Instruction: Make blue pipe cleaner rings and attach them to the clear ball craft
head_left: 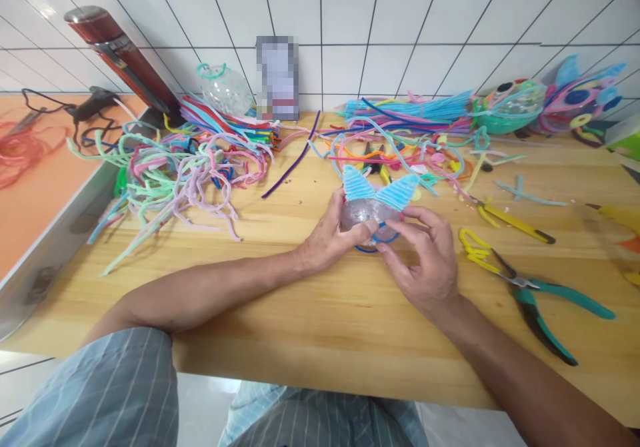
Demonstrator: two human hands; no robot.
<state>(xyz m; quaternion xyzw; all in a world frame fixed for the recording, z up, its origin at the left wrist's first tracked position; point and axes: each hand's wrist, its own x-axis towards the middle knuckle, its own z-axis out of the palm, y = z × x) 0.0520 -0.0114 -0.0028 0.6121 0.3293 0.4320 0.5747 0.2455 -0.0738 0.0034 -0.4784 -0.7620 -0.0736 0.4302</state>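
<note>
Over the wooden table I hold a clear plastic ball with two light-blue pointed shapes of fuzzy pipe cleaner standing up from its top. My left hand is wrapped around its left side, the thumb lying across the front. A small dark-blue pipe cleaner ring sits against the ball's front right. My right hand pinches this ring between thumb and fingers, with other fingers behind the ball's right side. Part of another blue strip shows below the ball. The fingers behind the ball are hidden.
Teal-handled pliers and a yellow cutter lie to the right. A tangle of pipe cleaners spreads at left; blue bundles line the back. Two decorated balls stand back right. A phone leans on the tiled wall.
</note>
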